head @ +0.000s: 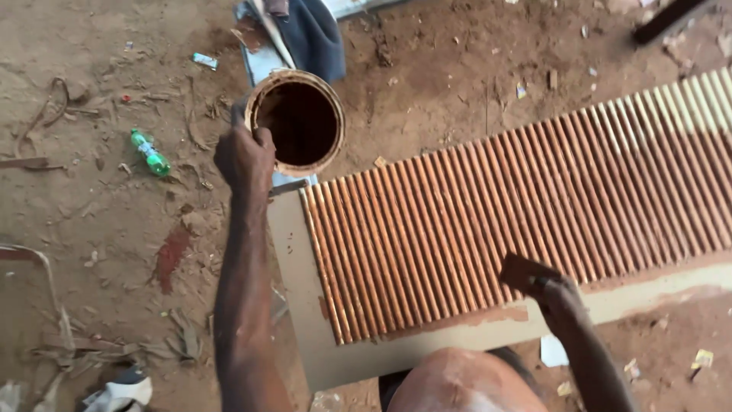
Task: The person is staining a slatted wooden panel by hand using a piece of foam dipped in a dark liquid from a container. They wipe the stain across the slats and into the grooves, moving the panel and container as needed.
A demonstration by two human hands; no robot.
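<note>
Here left hand (245,156) grips rim of stain-coated tin (299,122), held over dirt beside fluted panel (518,221). Right hand (555,294) fingers closed on dark rag (522,271), pressed on panel's lower edge.

The tin (303,122) sits behind the slatted panel's (534,206) left end; the bottle (149,152) lies farther left on the ground (91,229).

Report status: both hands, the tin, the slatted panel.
Left hand grips round tin by rim, lifted. Right hand presses dark pad on slatted panel. Nothing blocking panel.
</note>
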